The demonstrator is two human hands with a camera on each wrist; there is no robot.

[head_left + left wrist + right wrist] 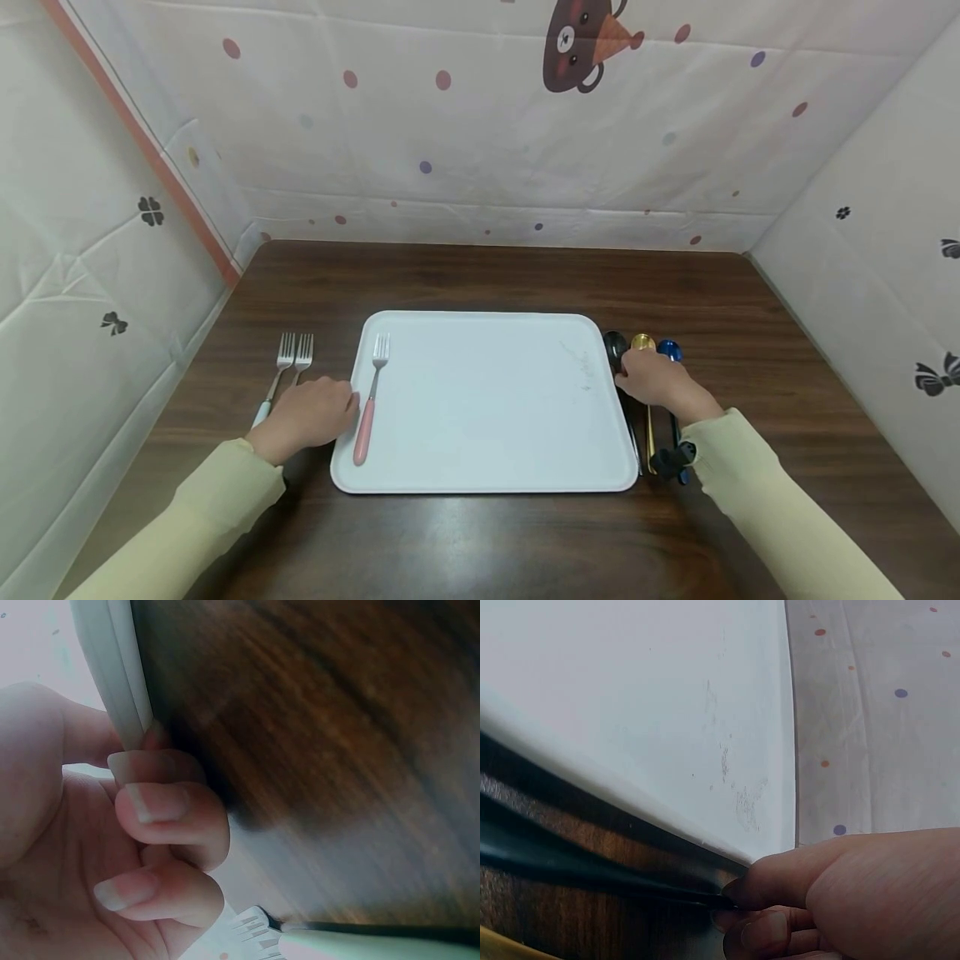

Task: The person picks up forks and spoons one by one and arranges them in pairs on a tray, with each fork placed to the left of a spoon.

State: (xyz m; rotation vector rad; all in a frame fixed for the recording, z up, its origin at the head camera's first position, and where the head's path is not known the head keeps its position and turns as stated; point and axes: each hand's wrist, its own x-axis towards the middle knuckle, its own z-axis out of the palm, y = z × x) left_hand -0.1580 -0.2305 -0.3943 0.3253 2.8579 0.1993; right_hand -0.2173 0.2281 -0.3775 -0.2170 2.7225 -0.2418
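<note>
A white rectangular tray [487, 408] lies on the table with a pink-handled fork [364, 433] along its left side. My left hand [311, 414] is at the tray's left edge; its thumb and index finger pinch the rim in the left wrist view, the other fingers curled. Just right of the tray, my right hand [660, 383] pinches the thin neck of a black spoon [592, 866] between thumb and fingertips. A gold spoon [643, 342] and a blue spoon [670, 348] lie beside the black one, partly hidden under that hand.
Left of the tray lie a fork with a pale handle [262, 413] and another fork [303, 353], whose handle my left hand covers. Printed cloth walls [480, 133] enclose the brown wooden table [450, 542] at the back and both sides.
</note>
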